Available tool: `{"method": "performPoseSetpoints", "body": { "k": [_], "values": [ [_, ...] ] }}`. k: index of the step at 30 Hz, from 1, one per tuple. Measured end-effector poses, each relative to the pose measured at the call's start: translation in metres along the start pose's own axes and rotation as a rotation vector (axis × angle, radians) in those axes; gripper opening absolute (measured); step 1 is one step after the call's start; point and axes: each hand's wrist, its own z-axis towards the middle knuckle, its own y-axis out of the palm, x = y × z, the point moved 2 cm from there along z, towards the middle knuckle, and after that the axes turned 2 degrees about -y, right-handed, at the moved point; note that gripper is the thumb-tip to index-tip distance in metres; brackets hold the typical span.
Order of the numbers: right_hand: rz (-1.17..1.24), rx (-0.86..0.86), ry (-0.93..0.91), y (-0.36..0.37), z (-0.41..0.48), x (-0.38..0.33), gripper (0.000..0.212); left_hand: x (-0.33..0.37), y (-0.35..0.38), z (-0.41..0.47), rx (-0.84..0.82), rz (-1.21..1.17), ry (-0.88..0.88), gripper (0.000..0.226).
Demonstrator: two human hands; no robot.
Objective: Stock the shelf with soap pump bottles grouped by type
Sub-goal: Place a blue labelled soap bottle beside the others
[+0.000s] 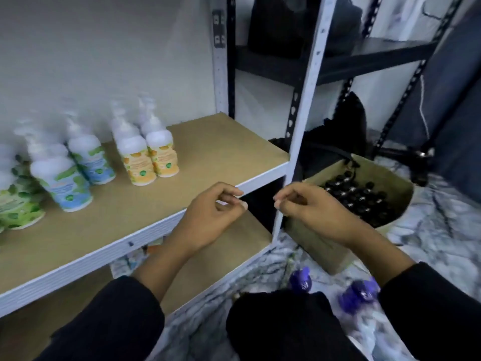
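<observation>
Head view looks down on a white metal shelf [208, 152] with a brown board, where the soap pump bottles stand in groups along the left part. Two orange-label bottles [136, 158] stand side by side nearest the middle. Left of them are two blue-label bottles [62, 183], one in front of the other, and a green-label bottle [18, 207] sits at the far left edge of the frame. All of them are upright and blurred, with white pump heads. The right half of the board is bare. The left hand [210, 212] hovers just over the front rail of the shelf. Its grip is slack, the fingers loosely curled with thumb and forefinger close together, and it holds nothing. The right hand [307, 207] hangs beside it in front of the white corner post [304, 100], fingers likewise loosely curled round nothing. Both arms wear black sleeves. Behind the right hand a cardboard box [320, 246] sits on the marble-patterned floor [429, 230], filled with dark-capped bottles [359, 196]. Two purple bottles [360, 293] lie or stand on the floor near the person's knees; the blur does not let me tell which. A lower shelf [221, 256] shows beneath the hands, and a black shelving unit [364, 56] stands behind the post.
</observation>
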Motion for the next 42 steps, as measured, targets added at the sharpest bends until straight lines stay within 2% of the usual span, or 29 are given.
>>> {"method": "performPoseSetpoints", "body": {
  "k": [6,15,19,24,29,35,42],
  "values": [
    [-0.012,0.089,0.242,-0.055,-0.058,0.109,0.013,-0.02,0.106,0.034,-0.355,0.131,0.005,0.02],
    [0.051,0.092,0.537,-0.076,-0.124,0.269,0.003,-0.082,0.248,0.037,-0.758,0.224,-0.126,0.024],
    [0.033,0.071,0.637,-0.076,-0.146,0.327,0.013,-0.117,0.297,0.031,-0.915,0.248,-0.188,0.029],
    [0.056,0.035,0.735,-0.08,-0.162,0.385,0.025,-0.169,0.334,0.034,-1.116,0.391,-0.195,0.039],
    [0.073,-0.179,0.79,-0.073,-0.16,0.431,0.042,-0.2,0.371,0.024,-1.334,0.497,-0.131,0.052],
    [0.144,-0.425,0.77,-0.053,-0.149,0.464,0.061,-0.23,0.407,0.008,-1.461,0.506,-0.049,0.065],
    [0.1,-0.583,0.672,-0.039,-0.136,0.478,0.07,-0.238,0.426,-0.003,-1.421,0.481,-0.003,0.061]
  ]
}}
